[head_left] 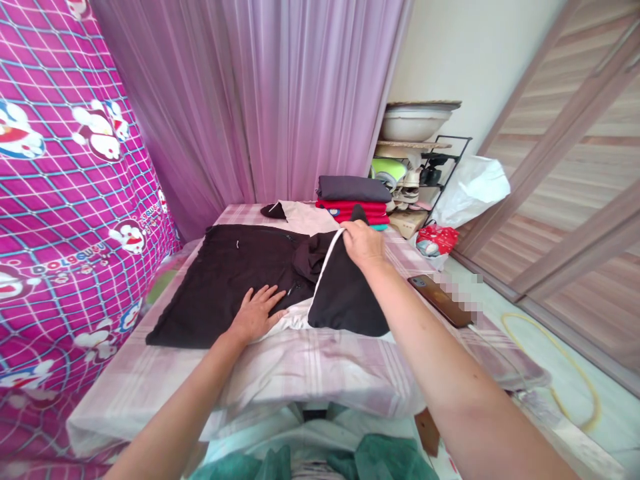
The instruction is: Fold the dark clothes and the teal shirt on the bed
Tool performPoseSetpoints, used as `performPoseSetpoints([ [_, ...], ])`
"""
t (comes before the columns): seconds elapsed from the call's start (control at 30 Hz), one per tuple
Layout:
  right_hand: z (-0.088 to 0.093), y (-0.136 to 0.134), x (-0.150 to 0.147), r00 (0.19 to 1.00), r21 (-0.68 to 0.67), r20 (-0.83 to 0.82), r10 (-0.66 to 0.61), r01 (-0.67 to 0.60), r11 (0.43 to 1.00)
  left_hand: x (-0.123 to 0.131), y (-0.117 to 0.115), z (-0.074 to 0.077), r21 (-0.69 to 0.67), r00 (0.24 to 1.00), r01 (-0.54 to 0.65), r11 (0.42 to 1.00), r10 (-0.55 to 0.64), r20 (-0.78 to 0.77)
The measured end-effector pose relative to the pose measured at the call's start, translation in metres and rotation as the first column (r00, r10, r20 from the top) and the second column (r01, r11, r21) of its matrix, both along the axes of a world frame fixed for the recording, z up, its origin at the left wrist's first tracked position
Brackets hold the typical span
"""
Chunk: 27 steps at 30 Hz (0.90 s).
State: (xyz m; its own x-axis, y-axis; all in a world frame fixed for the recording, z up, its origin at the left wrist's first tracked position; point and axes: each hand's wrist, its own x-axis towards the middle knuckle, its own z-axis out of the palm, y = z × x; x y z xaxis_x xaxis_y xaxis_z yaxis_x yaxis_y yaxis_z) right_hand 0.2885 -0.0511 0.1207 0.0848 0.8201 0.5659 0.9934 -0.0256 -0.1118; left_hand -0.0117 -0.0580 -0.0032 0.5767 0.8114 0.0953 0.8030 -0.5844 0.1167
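A black and white jacket (225,287) lies spread on the table, its black body to the left and a black hood-like part with white edging (345,293) to the right. My left hand (257,313) rests flat on the black cloth with the fingers spread, near a small zip. The fingers of my right hand (364,241) are closed on the white-edged top of the right-hand part, lifting it a little. A white sleeve with a black cuff (305,217) stretches out at the back. Some white cloth shows under the near side of the garment.
Behind my right hand stands a stack of folded clothes (353,190). A phone (440,300) with a cable lies at the table's right side. A checked cloth (345,367) covers the table. Beyond are a shelf with basins (417,123), a white plastic bag (473,190) and purple curtains (300,100).
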Motion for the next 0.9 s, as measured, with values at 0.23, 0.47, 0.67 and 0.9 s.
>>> performPoseSetpoints([
  [0.23,-0.052,0.011,-0.015,0.956,-0.207,-0.186,0.228,-0.265,0.942,-0.002,0.002,-0.007,0.035,0.999,0.008,0.999,-0.01,0.04],
  [0.47,-0.091,-0.017,0.052,0.864,-0.117,-0.484,-0.14,0.094,0.989,-0.001,0.001,-0.005,0.012,1.0,-0.006,1.0,0.006,0.029],
  [0.67,-0.147,-0.046,0.093,0.496,-0.03,-0.862,-0.101,0.151,0.988,0.0,-0.001,-0.001,0.005,1.0,-0.006,1.0,0.006,0.012],
  [0.9,-0.163,-0.062,0.095,0.259,0.063,-0.966,0.023,0.149,0.987,0.0,0.0,0.005,-0.056,1.0,-0.029,0.998,0.029,0.004],
])
